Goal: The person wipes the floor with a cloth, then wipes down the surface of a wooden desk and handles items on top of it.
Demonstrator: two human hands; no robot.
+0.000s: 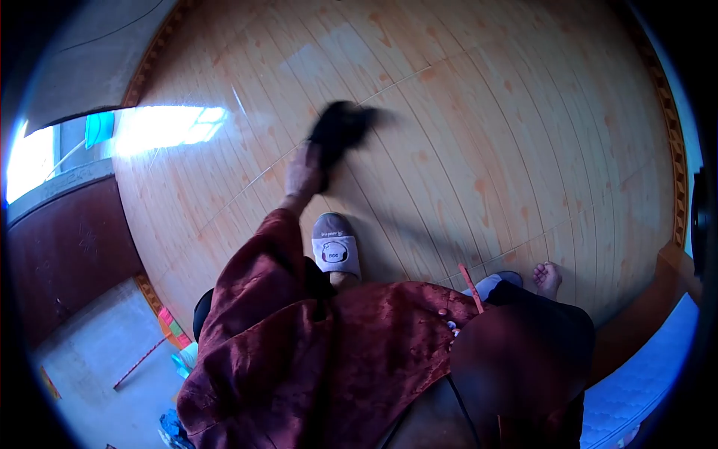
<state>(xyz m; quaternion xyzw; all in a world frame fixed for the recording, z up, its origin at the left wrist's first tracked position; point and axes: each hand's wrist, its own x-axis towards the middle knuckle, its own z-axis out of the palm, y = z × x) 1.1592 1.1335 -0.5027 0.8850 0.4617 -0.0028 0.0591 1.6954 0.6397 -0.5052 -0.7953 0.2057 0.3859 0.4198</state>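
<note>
Lg wood-look floor (523, 142) fills most of the view; dark red garment (374, 322) spreads along the bottom. Black item (338, 135), blurred, type unclear, is over the floor just fwd of the L hand, long axis slanting from near the wrist up & R, away from the body. Slippered foot (333, 243) is just below it, apart. L hand (302, 170) is the nearer one, fingers apparently closed on item's near L edge; R hand out of view, can't tell its state.

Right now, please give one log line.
left hand: holding black item, blurred | right hand: out of view | patterned slipper: worn | other foot: bare
</note>
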